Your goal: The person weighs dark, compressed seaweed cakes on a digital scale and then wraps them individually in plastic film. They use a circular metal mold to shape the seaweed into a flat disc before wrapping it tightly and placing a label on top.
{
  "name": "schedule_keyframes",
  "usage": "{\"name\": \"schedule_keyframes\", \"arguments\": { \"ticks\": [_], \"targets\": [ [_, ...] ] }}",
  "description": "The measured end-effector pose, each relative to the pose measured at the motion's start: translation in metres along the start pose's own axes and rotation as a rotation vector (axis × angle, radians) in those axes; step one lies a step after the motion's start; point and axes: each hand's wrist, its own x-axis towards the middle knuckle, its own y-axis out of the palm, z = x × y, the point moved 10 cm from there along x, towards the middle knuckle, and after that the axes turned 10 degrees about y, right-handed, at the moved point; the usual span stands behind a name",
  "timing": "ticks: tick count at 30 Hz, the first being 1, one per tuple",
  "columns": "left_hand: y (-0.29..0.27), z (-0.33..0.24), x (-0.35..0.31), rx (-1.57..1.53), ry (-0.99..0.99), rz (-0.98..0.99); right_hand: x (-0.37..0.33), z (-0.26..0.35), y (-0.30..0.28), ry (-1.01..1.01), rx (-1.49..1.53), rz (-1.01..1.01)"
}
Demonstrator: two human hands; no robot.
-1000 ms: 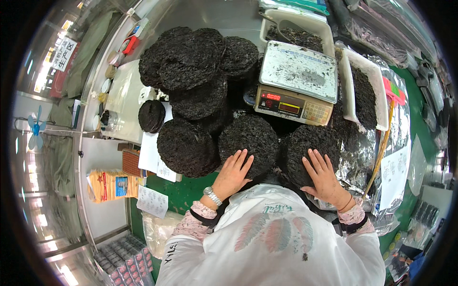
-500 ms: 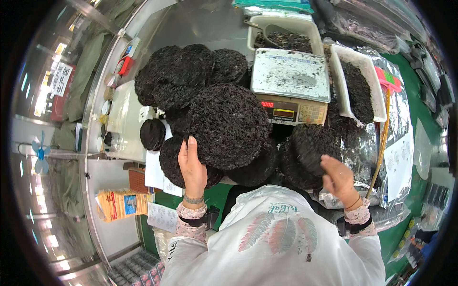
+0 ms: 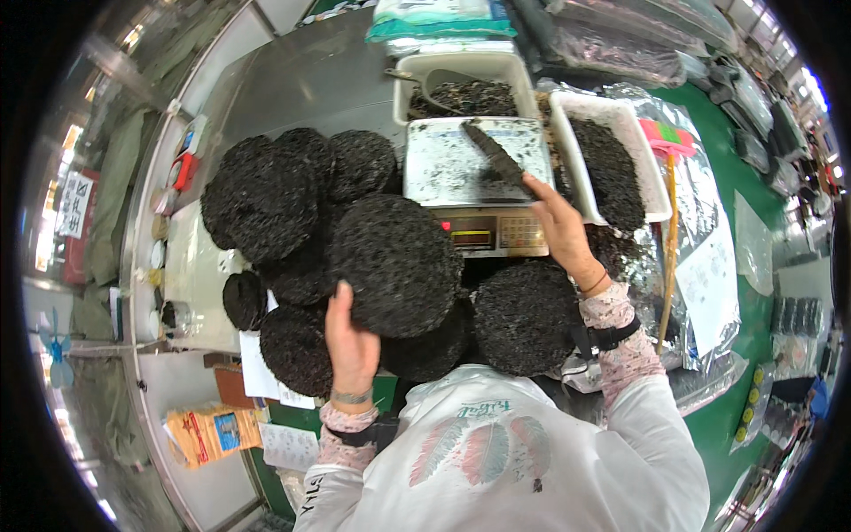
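My left hand (image 3: 352, 344) grips the near left rim of a big dark round cake (image 3: 396, 264) of pressed, dried flakes, thumb on top, tilting it above other cakes. My right hand (image 3: 566, 229) pinches the end of a thinner dark cake (image 3: 493, 152), seen almost edge-on above the scale pan (image 3: 434, 164). The flakes look like dried seaweed or tea; I cannot tell which. One large cake (image 3: 525, 317) lies by my right forearm. Several more are stacked on the left, including a round cake (image 3: 266, 199). A smaller cake (image 3: 245, 300) leans at the left edge.
Behind the scale (image 3: 505, 232) stands a white tub (image 3: 523, 71) of flakes with a scoop (image 3: 434, 89) in it. A second white tub (image 3: 656, 191) of dark flakes is on the right, beside a wooden-handled brush (image 3: 671, 257) on silver foil (image 3: 709, 213).
My right hand has moved forward and left, lifting the thin cake over the scale pan. My left hand still holds the big cake. The whole view has shifted.
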Motion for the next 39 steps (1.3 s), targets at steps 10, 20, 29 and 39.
{"name": "schedule_keyframes", "arguments": {
  "ticks": [10,20,29,39],
  "targets": [
    [0.098,0.051,-0.021,0.388,0.047,0.492,-0.067,0.126,0.093,-0.1,0.18,0.528],
    [0.112,0.07,-0.017,0.663,0.052,0.679,-0.077,0.086,0.069,0.13,0.666,0.611],
    [0.09,0.038,0.011,0.416,0.065,0.301,-0.074,-0.002,0.033,0.524,1.183,0.19],
    [0.099,0.04,0.079,0.619,0.387,0.343,-0.063,-0.097,-0.07,0.494,1.792,-0.22]
  ]
}}
